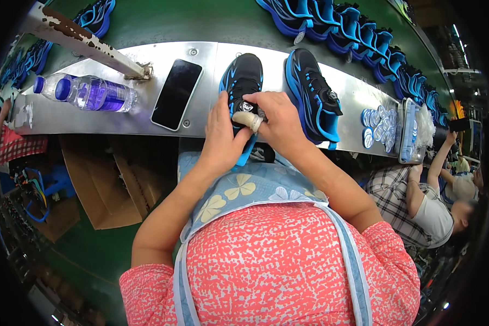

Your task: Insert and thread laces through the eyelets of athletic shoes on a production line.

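Note:
A black and blue sneaker (245, 70) rests on the metal ledge with its toe pointing away from me. My left hand (221, 130) is closed along its left side near the ankle opening. My right hand (281, 117) bends over the other side, its fingers at the round dial (246, 107) on the tongue. A pale, thick covering (247, 119) wraps one finger of that hand. Just to the right stands a matching sneaker (311, 89), untouched, also toe away. My hands hide much of the first shoe's heel.
Left on the metal ledge (206, 127) lie a phone (177, 94) and two bottles (100, 93). Round silvery-blue discs (383, 122) and a plastic tray (409, 130) are right. Behind, a green belt (201, 24) carries rows of sneakers (358, 35). A post (87, 41) stands left; another person (424, 212) sits right.

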A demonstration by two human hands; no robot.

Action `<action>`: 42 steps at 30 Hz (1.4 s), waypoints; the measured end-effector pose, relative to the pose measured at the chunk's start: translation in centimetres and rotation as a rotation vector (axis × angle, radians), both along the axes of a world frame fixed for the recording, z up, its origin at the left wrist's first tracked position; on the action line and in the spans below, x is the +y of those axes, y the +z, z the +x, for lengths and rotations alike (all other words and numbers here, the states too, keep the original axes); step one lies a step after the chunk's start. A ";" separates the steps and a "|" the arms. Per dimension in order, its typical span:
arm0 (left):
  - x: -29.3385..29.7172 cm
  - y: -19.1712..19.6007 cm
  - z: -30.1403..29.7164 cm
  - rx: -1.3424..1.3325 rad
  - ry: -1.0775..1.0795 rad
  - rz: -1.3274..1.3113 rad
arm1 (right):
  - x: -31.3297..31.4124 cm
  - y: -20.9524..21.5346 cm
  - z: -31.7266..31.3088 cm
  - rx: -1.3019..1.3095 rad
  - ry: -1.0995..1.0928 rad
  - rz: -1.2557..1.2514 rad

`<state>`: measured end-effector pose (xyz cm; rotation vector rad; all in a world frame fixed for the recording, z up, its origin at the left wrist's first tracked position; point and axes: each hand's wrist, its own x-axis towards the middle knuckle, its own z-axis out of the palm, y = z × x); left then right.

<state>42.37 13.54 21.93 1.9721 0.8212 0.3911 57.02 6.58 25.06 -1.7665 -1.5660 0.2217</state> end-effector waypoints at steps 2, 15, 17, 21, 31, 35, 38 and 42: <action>0.4 0.2 -0.4 -0.005 -0.039 -0.053 | 0.3 0.9 0.2 0.046 0.012 -0.059; 1.4 0.5 1.2 -0.039 -0.081 -0.043 | 2.8 1.8 1.1 -0.097 0.157 -0.420; 1.7 0.4 1.1 -0.015 -0.113 -0.042 | 3.1 1.3 1.3 -0.035 0.153 -0.371; 2.7 -0.1 1.3 -0.017 -0.184 -0.059 | 3.4 0.9 1.6 -0.076 0.262 -0.240; 2.4 0.0 0.9 -0.026 -0.184 0.047 | 0.3 4.7 3.3 0.345 0.303 -0.410; 2.5 0.1 1.0 -0.023 -0.186 0.020 | 0.1 3.9 2.6 0.116 0.287 -0.382; 2.4 0.0 0.8 -0.009 -0.190 0.034 | -0.7 2.0 2.0 0.003 0.308 -0.145; 2.4 -0.1 1.0 0.006 -0.198 0.053 | -1.9 0.5 -0.2 -0.094 0.178 -0.083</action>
